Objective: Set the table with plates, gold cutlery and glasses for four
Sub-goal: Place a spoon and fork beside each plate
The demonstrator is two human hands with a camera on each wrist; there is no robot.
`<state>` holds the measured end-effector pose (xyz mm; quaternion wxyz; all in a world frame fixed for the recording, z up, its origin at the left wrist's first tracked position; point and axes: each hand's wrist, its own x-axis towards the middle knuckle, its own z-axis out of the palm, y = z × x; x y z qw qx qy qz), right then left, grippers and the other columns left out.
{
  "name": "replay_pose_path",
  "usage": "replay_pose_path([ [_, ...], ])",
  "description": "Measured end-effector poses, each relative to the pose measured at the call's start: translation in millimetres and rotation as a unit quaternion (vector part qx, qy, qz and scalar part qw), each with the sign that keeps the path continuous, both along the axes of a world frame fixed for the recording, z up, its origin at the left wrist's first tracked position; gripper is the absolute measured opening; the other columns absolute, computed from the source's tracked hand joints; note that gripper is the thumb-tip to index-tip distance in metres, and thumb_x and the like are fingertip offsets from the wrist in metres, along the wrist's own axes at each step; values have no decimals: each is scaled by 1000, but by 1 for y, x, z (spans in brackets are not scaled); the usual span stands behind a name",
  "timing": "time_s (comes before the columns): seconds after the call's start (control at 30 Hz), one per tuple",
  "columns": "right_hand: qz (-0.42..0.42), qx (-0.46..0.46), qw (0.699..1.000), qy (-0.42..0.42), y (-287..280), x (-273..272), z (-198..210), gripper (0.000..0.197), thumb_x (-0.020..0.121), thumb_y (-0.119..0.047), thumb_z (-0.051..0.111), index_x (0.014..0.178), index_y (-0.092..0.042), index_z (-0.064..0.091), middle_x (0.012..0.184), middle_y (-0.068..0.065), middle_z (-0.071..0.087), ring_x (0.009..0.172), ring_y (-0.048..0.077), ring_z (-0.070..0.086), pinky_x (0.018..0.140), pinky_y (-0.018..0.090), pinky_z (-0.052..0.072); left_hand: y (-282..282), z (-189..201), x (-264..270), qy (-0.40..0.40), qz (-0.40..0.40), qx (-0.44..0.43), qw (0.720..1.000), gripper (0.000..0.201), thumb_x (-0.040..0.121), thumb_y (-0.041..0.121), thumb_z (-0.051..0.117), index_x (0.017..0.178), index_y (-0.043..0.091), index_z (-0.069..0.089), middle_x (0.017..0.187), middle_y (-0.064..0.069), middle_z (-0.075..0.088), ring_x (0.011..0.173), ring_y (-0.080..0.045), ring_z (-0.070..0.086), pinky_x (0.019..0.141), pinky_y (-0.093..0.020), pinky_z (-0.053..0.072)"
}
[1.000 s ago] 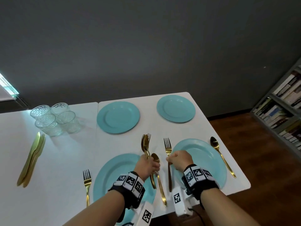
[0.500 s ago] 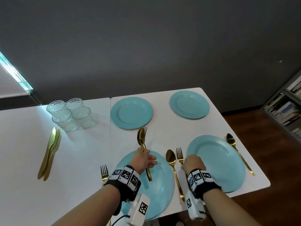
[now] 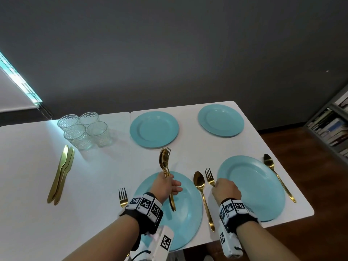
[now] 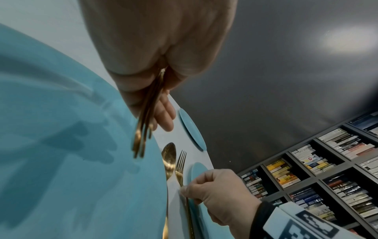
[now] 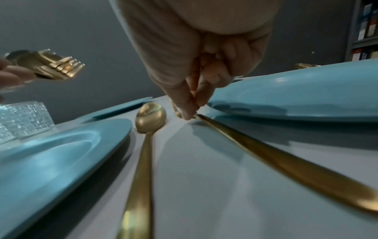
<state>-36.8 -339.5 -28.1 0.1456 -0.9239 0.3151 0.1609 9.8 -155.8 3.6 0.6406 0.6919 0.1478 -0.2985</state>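
**Inspector:** State of the hands?

**Assistant:** The right hand (image 3: 227, 189) pinches the neck of a gold fork (image 3: 209, 177) lying on the table (image 3: 98, 185), just left of the near right plate (image 3: 252, 187). The left hand (image 3: 165, 187) is curled round a bundle of spare forks and spoons (image 3: 164, 159), held above the near left plate (image 3: 186, 213).

**Inspector:** Step in hand?

**Assistant:** I judge it cutlery placement: this fork is being set or straightened. A spoon (image 3: 200, 187) lies between the near plates, close beside the fork.

**Inspector:** Outstanding?

**Assistant:** The two far plates (image 3: 154, 129) have no cutlery. Knives (image 3: 61, 174) and glasses (image 3: 84, 129) sit grouped, well left of the plates. The next move calls for releasing the fork and drawing from the bundle.
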Motion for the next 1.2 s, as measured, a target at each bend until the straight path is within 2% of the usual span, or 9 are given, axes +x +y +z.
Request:
replay_pose_path([
  [0.1,9,39,999,-20,7,-4,0,17,88,-30,57,96,-20,68,99,2,68,94,20,63,77,26,48,0,0,-3,-3,3,2,1000,15,100,9,28,109,4,39,79,-12,58,61,-20,58,59,-27,47],
  [0.2,28,76,997,-8,16,-9,-2,18,84,-34,65,89,-19,72,94,0,70,85,18,61,71,23,47,-1,1,-6,-4,2,3,1000,14,100,8,27,108,5,39,78,-12,57,60,-20,57,59,-27,47],
  [0.3,57,65,996,20,20,-16,-3,18,87,-28,62,93,-16,74,98,1,70,90,19,64,73,24,49,-2,2,-10,-3,-3,2,1000,15,100,8,28,109,4,39,77,-11,58,60,-20,58,58,-27,47],
  [0.43,68,41,996,26,21,-24,-6,17,88,-19,59,99,-18,72,103,1,70,96,19,64,79,26,52,-2,1,-14,-3,-6,0,1000,14,100,9,28,107,5,40,77,-10,58,60,-19,58,58,-27,47],
  [0.77,62,24,998,20,24,-21,-2,26,90,-13,49,105,-17,70,107,4,68,98,22,64,82,28,52,10,2,-25,-11,3,-3,1000,13,100,10,29,106,7,40,78,-10,57,60,-19,57,58,-27,47],
  [0.87,62,28,998,1,25,-19,9,25,90,-14,48,102,-17,70,106,3,68,96,22,63,80,28,52,13,6,-26,-12,14,-12,1000,13,100,10,31,103,8,43,77,-10,56,57,-19,56,54,-25,48],
  [0.97,70,54,996,-32,32,-8,32,25,89,-16,47,100,-19,69,108,3,68,99,23,62,84,30,53,17,10,-26,-29,13,-3,999,11,99,12,36,96,10,47,73,-7,55,52,-16,53,46,-21,43],
  [1.07,113,75,987,-91,48,4,58,24,89,-21,52,106,-22,69,114,-1,67,108,21,59,88,27,48,23,15,-24,-59,-3,20,998,16,99,12,38,86,12,48,70,-3,58,47,-12,48,42,-19,35],
  [1.2,198,90,962,-165,78,10,88,28,91,-20,52,114,-26,67,119,-5,65,111,18,58,93,27,46,30,29,-21,-87,-45,22,995,18,96,6,41,79,7,47,67,-4,61,32,-2,43,36,-16,32],
])
